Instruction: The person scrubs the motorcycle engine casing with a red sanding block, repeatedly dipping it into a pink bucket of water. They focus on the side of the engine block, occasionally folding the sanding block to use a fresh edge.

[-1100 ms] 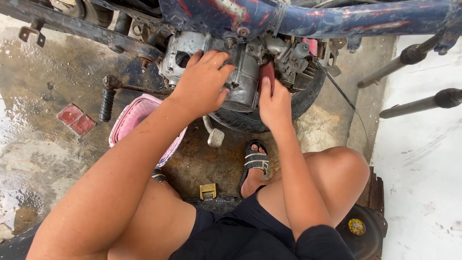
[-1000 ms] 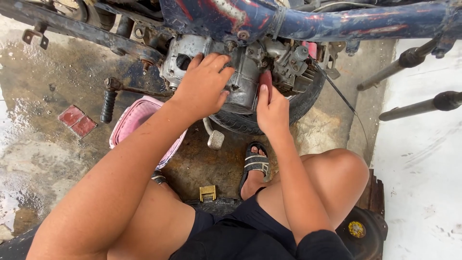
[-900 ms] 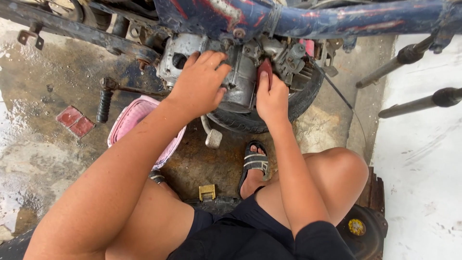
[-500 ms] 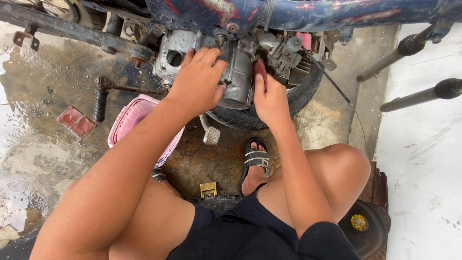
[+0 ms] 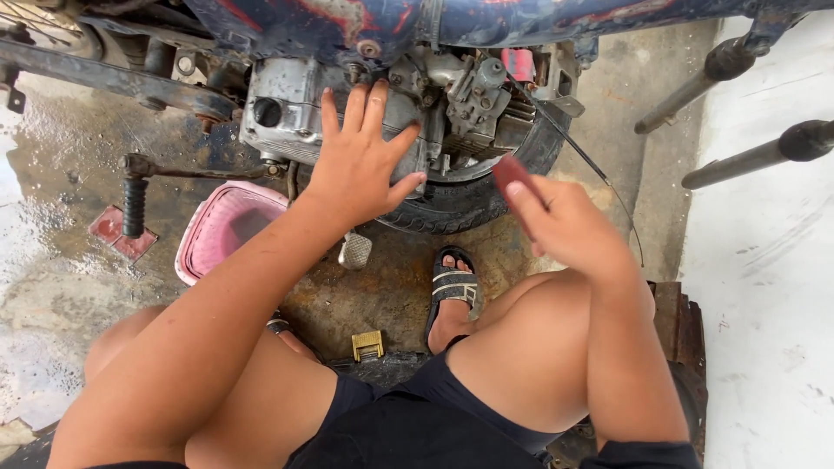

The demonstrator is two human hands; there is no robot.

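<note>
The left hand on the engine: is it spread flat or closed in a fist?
Spread flat. The left hand lies palm-down on the grey engine casing, its digits splayed apart and gripping nothing.

floor [image 5: 61, 287]: wet stained concrete; right: white painted slab [image 5: 764, 287]; light: flat daylight; setting: outdoors

The engine [image 5: 304, 108] is dull grey metal; the basket [image 5: 221, 230] is pink woven plastic; the concrete floor [image 5: 52, 269] looks wet, rough.

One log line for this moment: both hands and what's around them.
left hand: flat on grey metal engine casing | right hand: holds small red object, off engine | pink plastic basket on wet concrete floor
</note>
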